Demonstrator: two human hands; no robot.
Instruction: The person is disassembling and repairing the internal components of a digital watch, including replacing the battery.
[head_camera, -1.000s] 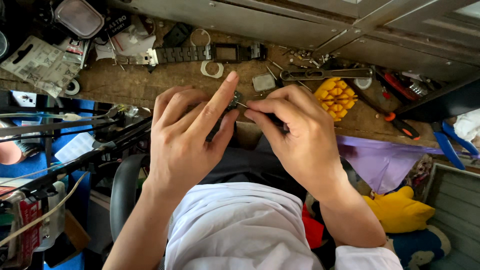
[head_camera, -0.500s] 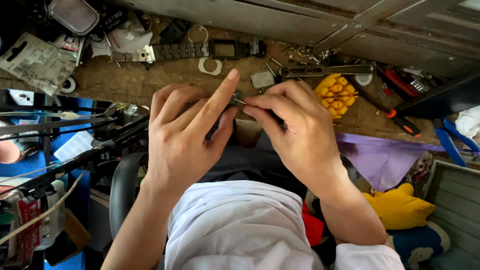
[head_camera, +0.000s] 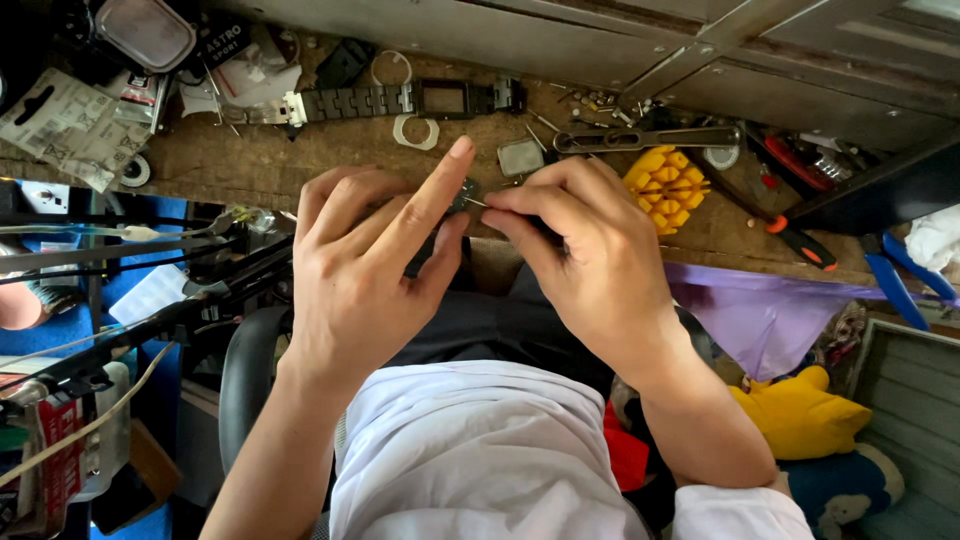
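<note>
While your fingertips meet over the edge of the bench, your left hand (head_camera: 365, 270) pinches a small dark round part (head_camera: 462, 193) between thumb and middle fingers, with the forefinger stretched out straight above it. Your right hand (head_camera: 590, 260) is closed narrowly around a thin metal tool (head_camera: 480, 203), thumb and forefinger pressed together, its fine tip touching the small part; what the part is exactly is too small to tell. Both hands hover just above the near edge of the worn wooden workbench (head_camera: 250, 160). Just beyond your right knuckles lies a yellow ridged block (head_camera: 668, 183), and near it a small square metal case (head_camera: 521, 157). Farther back a dark metal watch band (head_camera: 400, 100) stretches across the bench, with a white ring (head_camera: 415, 132) just in front of it. To the right rests a screwdriver with an orange and black handle (head_camera: 795, 240). A purple cloth (head_camera: 750, 310) hangs below the bench on your right, and a yellow soft toy (head_camera: 800, 415) sits lower still. Your white shirt (head_camera: 480, 460) fills the foreground.
</note>
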